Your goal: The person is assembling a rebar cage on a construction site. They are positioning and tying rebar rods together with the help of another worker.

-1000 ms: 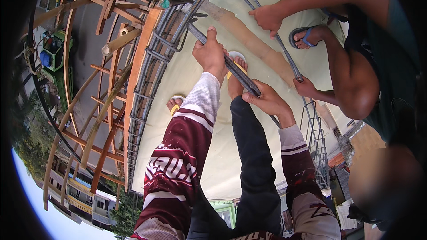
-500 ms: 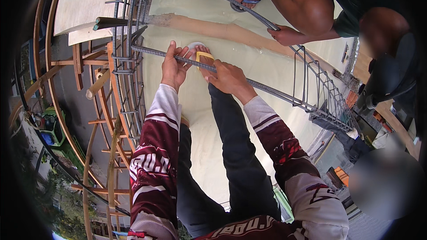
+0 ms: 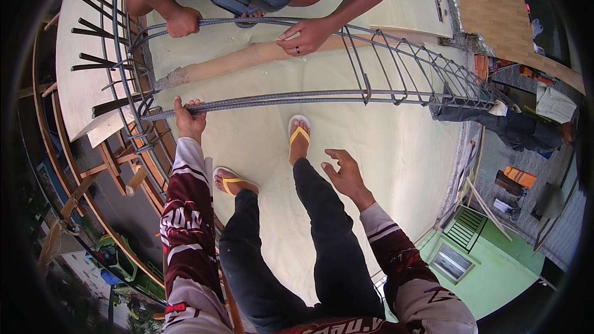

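A long cage of ribbed steel rebar (image 3: 266, 100) runs across in front of me, its near bars level with my left hand. My left hand (image 3: 190, 125) grips these near bars close to their left end, fingers curled around them. My right hand (image 3: 348, 176) is off the steel, fingers apart and holding nothing, over the pale floor sheet right of my foot. Wire stirrups (image 3: 402, 49) tie the cage together toward the right. Across from me, a co-worker's fist (image 3: 184, 21) holds the far bars, and that person's other hand (image 3: 306, 36) is beside them.
An upright rebar cage (image 3: 125, 55) with protruding bar ends (image 3: 102, 60) stands at the left. Beyond the left edge are timber scaffold poles (image 3: 93, 210) and a drop to lower ground. A wooden strip (image 3: 229, 62) crosses the pale sheeting (image 3: 260, 142). Debris lies to the right.
My right hand has let go of the bar and drawn back. My left hand, still on the steel, is nearer the cage's left end. The co-worker has moved left, and my view has shifted.
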A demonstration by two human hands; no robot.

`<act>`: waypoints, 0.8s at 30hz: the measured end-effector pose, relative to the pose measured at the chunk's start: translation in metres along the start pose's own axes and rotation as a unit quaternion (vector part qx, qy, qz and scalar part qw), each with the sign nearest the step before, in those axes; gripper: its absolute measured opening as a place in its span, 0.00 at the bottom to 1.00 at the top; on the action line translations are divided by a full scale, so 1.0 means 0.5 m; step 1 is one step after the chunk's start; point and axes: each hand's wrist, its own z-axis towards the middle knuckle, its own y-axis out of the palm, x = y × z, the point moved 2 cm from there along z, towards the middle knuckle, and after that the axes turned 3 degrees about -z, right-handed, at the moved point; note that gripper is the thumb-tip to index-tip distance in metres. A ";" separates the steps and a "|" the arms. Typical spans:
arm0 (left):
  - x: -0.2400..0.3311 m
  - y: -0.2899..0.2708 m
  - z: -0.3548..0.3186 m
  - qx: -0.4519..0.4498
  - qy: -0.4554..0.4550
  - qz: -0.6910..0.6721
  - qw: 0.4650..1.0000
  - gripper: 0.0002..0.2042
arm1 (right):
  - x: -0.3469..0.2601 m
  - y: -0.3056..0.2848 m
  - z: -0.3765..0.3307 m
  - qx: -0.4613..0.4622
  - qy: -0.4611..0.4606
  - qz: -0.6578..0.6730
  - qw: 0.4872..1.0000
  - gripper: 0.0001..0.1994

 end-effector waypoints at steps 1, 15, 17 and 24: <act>-0.001 -0.001 0.003 0.020 0.010 0.010 1.000 0.19 | 0.055 -0.018 -0.015 0.007 0.070 0.019 0.997 0.17; 0.003 -0.012 0.024 0.071 0.144 0.052 0.986 0.11 | 0.537 -0.096 0.249 0.096 0.292 0.372 0.876 0.19; 0.003 -0.015 0.018 0.073 0.176 0.091 0.977 0.15 | 0.566 -0.094 0.291 0.128 0.303 0.439 0.836 0.17; 0.007 -0.024 -0.011 0.175 0.209 0.091 0.958 0.20 | 0.549 -0.077 0.406 -0.006 0.070 0.456 0.887 0.17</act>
